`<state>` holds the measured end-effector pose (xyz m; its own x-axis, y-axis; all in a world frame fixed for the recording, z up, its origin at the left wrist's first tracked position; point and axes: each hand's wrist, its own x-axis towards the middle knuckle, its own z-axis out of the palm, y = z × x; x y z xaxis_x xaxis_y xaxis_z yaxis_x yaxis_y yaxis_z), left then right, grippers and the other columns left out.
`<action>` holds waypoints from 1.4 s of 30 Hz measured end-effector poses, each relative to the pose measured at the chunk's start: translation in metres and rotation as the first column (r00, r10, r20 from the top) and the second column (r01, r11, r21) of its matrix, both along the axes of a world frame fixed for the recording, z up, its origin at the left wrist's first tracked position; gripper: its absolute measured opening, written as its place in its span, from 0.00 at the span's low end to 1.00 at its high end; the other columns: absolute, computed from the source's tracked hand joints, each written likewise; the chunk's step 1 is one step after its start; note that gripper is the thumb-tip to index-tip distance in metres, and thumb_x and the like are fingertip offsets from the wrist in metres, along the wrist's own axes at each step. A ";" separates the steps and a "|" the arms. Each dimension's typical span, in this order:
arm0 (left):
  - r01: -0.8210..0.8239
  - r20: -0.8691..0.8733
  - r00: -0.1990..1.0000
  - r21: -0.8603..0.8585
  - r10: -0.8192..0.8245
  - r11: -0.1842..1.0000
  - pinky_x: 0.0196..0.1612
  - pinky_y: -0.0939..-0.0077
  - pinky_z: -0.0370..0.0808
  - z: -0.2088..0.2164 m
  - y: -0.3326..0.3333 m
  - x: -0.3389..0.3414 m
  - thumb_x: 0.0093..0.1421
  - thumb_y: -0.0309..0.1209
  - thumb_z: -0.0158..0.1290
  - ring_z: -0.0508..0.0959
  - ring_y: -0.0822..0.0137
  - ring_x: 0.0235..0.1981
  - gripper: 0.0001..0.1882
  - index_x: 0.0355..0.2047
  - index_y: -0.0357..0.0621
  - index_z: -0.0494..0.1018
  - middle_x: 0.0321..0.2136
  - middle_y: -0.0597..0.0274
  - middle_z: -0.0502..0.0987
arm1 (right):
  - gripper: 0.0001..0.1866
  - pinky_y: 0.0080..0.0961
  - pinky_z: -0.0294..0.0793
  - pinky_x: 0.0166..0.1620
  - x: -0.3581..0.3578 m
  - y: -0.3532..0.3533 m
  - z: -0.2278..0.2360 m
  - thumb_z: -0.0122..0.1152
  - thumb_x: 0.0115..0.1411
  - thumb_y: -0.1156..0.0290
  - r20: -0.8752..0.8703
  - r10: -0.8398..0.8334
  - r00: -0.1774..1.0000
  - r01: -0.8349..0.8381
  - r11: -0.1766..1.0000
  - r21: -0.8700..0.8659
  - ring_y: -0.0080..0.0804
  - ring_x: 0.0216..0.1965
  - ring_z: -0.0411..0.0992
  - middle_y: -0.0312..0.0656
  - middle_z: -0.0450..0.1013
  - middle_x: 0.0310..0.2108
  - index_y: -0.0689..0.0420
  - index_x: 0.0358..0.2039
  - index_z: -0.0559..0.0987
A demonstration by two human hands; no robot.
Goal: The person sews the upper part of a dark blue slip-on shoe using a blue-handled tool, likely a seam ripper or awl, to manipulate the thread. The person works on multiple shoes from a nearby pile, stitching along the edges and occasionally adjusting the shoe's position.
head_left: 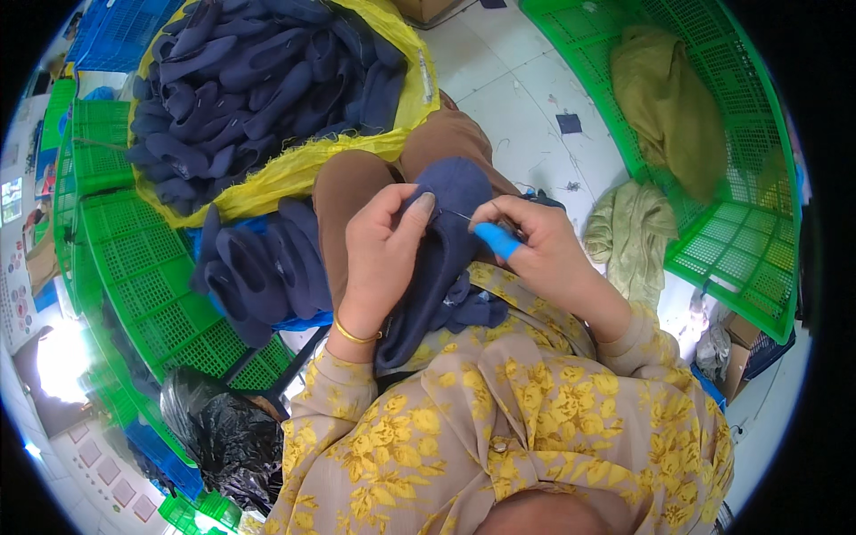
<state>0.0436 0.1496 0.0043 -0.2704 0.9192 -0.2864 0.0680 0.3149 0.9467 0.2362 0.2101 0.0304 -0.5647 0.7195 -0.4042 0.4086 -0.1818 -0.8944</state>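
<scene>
Nearest to the camera is the flowered blouse (526, 392) of the person. In front of it, the fingers of the left hand (382, 239) are pinching the edge of a dark blue slipper (453, 242), which rests over the lap, between the two hands. The fingers of the right hand (546, 248) are closed together upon a thin strand (456, 214) (needle or thread, I cannot tell which), and one of them wears a blue wrapping (497, 239).

The work on this slipper seems to me in the middle: its shape is complete, yet the strand is at its edge. How much sewing remains, I cannot judge. The rounded end points away from the person, toward the knees (357, 183); the long axis runs from there back to the body, leaning a little to the left.

Farther out, a row of similar slippers (267, 267) stands beside the left leg, and a yellow sack (417, 80) is filled with many more; which of them are finished is not visible.
</scene>
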 end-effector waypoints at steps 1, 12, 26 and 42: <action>-0.014 0.065 0.998 -0.011 0.015 1.000 0.30 0.83 0.70 -0.001 -0.001 0.000 0.63 0.29 0.55 0.72 0.79 0.25 0.08 0.37 0.36 0.76 0.25 0.68 0.75 | 0.08 0.17 0.69 0.32 -0.002 0.000 -0.002 0.57 0.60 0.77 0.000 0.021 1.000 -0.021 0.998 0.063 0.16 0.28 0.68 0.33 0.75 0.28 0.61 0.40 0.79; -0.033 0.185 0.982 -0.022 0.037 0.999 0.30 0.87 0.69 -0.004 -0.002 0.002 0.64 0.31 0.54 0.71 0.82 0.25 0.09 0.38 0.36 0.76 0.26 0.72 0.74 | 0.09 0.22 0.70 0.32 -0.011 0.010 0.001 0.55 0.56 0.77 0.175 0.192 0.966 -0.219 0.963 0.154 0.24 0.26 0.70 0.44 0.75 0.26 0.63 0.36 0.79; -0.029 0.364 0.929 -0.106 0.066 0.994 0.30 0.85 0.75 -0.003 -0.005 -0.006 0.65 0.30 0.54 0.75 0.79 0.26 0.09 0.40 0.34 0.75 0.27 0.66 0.76 | 0.05 0.20 0.69 0.39 -0.010 0.003 -0.020 0.54 0.63 0.76 0.002 0.132 0.991 -0.132 0.988 0.078 0.20 0.33 0.69 0.36 0.75 0.32 0.61 0.38 0.77; 0.002 0.546 0.828 -0.229 0.127 0.973 0.31 0.80 0.80 -0.008 -0.003 -0.008 0.66 0.29 0.51 0.78 0.75 0.26 0.10 0.40 0.33 0.75 0.28 0.61 0.78 | 0.15 0.39 0.72 0.35 -0.009 -0.009 -0.037 0.51 0.54 0.82 0.027 0.087 0.996 -0.091 0.952 0.292 0.52 0.34 0.75 0.51 0.75 0.31 0.54 0.42 0.74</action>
